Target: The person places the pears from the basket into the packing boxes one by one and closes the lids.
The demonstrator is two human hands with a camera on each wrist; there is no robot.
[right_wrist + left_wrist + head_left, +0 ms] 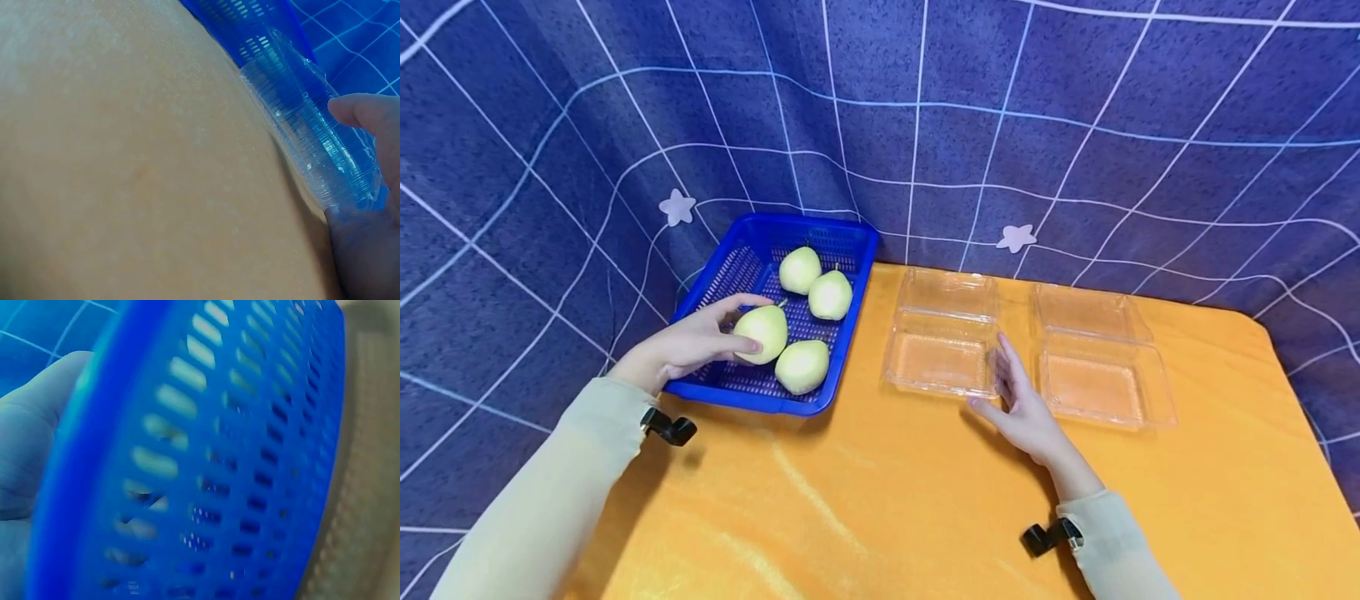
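Observation:
My left hand (696, 340) reaches into the blue plastic basket (829, 398) and grips a yellow-green pear (763, 333) between thumb and fingers. Three more pears lie in the basket: one (800, 271) at the back, one (831, 296) to its right, one (802, 367) in front. In the left wrist view, the basket's slotted wall (206, 444) covers most of that hand. My right hand (1024, 414), fingers extended and thumb apart, is at the front right corner of a lidded clear plastic box (942, 367). The right wrist view has its thumb (359, 109) over the box wall (312, 144).
A second clear box (1097, 387), its lid also laid back, stands to the right of the first. Both boxes and the basket sit on an orange cloth (880, 500). Behind them hangs a dark blue curtain (962, 125) with white lines and stars.

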